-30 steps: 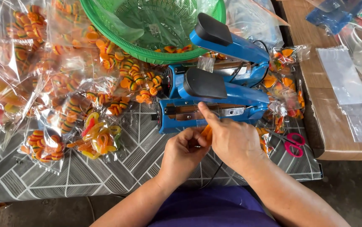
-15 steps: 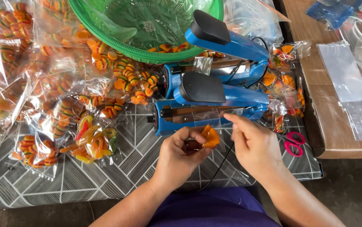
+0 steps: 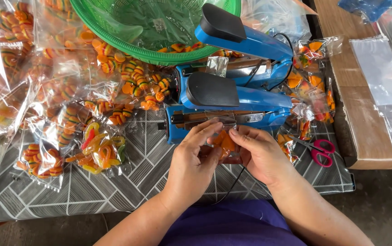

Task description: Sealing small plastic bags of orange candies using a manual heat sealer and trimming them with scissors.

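Both my hands hold one small clear bag of orange candies [image 3: 223,140] just in front of the sealing bar of a blue impulse heat sealer [image 3: 232,98]. My left hand [image 3: 195,164] pinches the bag's left side, with its fingers up near the bar. My right hand [image 3: 258,154] grips the right side, thumb on top. The bag's open top lies against the sealer's front edge. The sealer's arm is raised.
Many sealed bags of striped orange candies [image 3: 96,148] cover the patterned table cloth [image 3: 114,187] to the left. A green basket [image 3: 150,27] stands behind the sealers. A second blue sealer [image 3: 246,41] sits further back. Pink scissors [image 3: 319,150] and empty clear bags [image 3: 382,77] lie at the right.
My hands came back from the sealer bar with the candy bag, fumbled it lower down, and now lift it up to the bar again.
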